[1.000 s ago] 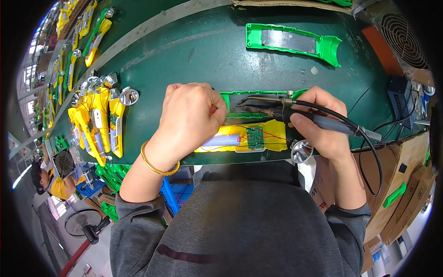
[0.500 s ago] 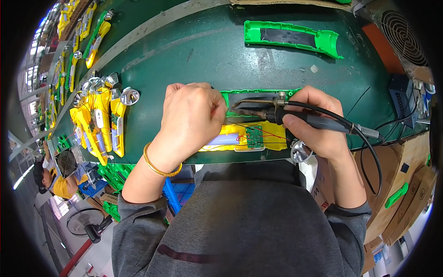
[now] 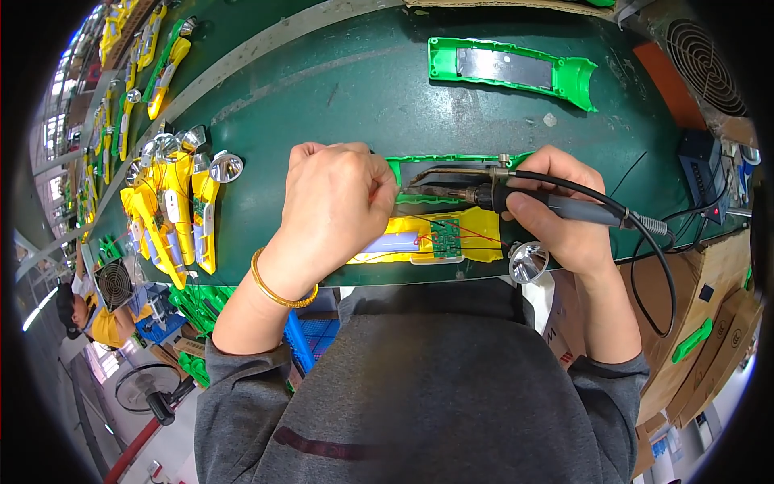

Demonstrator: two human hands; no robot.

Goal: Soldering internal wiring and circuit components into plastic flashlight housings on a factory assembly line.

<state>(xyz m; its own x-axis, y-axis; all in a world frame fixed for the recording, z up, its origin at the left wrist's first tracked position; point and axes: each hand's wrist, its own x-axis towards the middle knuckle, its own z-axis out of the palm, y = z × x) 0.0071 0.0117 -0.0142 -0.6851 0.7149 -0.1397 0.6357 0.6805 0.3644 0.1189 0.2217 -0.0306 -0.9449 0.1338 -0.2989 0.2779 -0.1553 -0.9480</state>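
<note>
My right hand (image 3: 564, 226) grips a soldering iron (image 3: 556, 205) with a thin metal feed tube (image 3: 459, 171) clamped along it. Its tip points left, over the inside of a green plastic half-shell (image 3: 451, 158) on the bench. At the shell's left end my left hand (image 3: 334, 198) is closed in a pinch; whatever its fingers hold is hidden. Just in front lies a yellow half-shell (image 3: 486, 228) carrying a lilac battery cell (image 3: 395, 244), a green circuit board (image 3: 445, 239) and red and black wires. A silver reflector cup (image 3: 529, 262) sits by its right end, below my right hand.
Another green half-shell (image 3: 504, 66) lies farther back. Yellow assemblies with reflectors (image 3: 173, 202) are heaped at the left. A dark box (image 3: 703, 173) with cables stands at the right, above cardboard boxes (image 3: 685, 323). The iron's black cable loops down at the right.
My right hand and the soldering iron have shifted slightly to the right, the feed tube with them. My left hand has stayed in place.
</note>
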